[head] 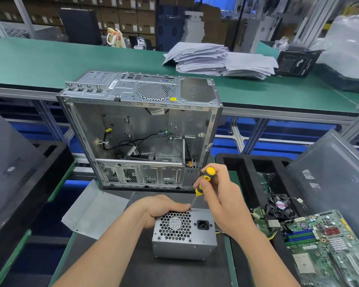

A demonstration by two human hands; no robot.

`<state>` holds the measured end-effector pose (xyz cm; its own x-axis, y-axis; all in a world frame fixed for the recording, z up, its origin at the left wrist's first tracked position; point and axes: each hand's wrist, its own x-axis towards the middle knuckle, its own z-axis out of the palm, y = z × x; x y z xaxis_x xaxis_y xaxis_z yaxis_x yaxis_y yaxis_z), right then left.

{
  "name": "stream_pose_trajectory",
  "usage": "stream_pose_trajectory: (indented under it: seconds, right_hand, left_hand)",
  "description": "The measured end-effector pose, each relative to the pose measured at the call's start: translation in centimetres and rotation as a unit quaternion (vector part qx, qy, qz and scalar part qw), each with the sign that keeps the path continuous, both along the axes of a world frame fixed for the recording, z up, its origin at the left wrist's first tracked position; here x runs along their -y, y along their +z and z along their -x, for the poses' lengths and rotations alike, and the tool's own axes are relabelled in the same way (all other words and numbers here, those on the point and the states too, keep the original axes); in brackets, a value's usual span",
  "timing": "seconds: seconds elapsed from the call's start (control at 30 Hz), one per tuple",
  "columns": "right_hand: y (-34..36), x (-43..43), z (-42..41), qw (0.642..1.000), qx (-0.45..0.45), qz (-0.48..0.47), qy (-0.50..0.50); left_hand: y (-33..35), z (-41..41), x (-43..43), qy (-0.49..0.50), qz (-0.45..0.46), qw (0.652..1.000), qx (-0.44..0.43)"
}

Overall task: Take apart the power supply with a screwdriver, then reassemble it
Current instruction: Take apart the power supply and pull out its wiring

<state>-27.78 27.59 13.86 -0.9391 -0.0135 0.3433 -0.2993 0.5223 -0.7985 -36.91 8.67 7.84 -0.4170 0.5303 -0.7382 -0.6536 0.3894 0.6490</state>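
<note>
Screwdriver tip on the power supply's top edge

The power supply (184,235) stands on the counter (174,272) before an open case (139,131), vent face toward the camera. The left hand (164,208) lies over its top, fingers stretched flat and pressing. The right hand (222,199) grips a yellow-and-black screwdriver (203,181), tip at the top edge beside the left fingertips. A motherboard (323,245) lies at right.
</note>
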Motion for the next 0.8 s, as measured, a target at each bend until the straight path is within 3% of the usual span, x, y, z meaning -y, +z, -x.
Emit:
stream_pose_trajectory:
  seconds: [0.8]
  right_hand:
    - [-0.4,-0.4,-0.3,1.000,-0.007,-0.005,-0.002]
  left_hand:
    - [-0.3,0.1,0.1,-0.005,-0.005,1.000,0.005]
